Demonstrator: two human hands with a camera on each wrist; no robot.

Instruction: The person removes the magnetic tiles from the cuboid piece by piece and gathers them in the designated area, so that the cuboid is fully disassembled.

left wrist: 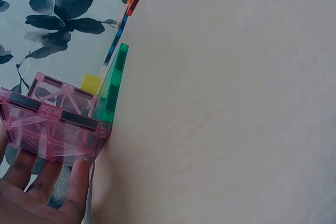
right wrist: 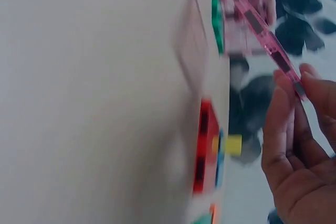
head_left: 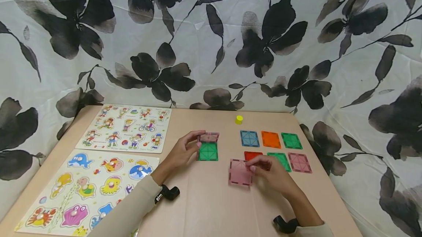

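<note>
At the middle of the table, pink see-through magnetic tiles (head_left: 209, 137) stand joined upright beside a flat green tile (head_left: 208, 151). My left hand (head_left: 184, 149) holds these standing pink tiles from the left, its fingertips against them in the left wrist view. Between thumb and fingers, my right hand (head_left: 271, 173) pinches a single pink square magnetic tile (head_left: 240, 172) by its edge. The right wrist view shows this pink tile (right wrist: 265, 35) raised off the table and tilted, apart from the standing pink tiles (right wrist: 244, 30). Part of the standing tiles is hidden by my left fingers.
Loose tiles lie at the right: blue (head_left: 250, 139), orange (head_left: 271, 139), green (head_left: 291, 141), red (head_left: 253, 155), another green one (head_left: 280, 160) and pink (head_left: 299, 163). A yellow cylinder (head_left: 239, 119) stands behind. Two picture boards (head_left: 126, 129) lie left, the nearer partly under my left arm.
</note>
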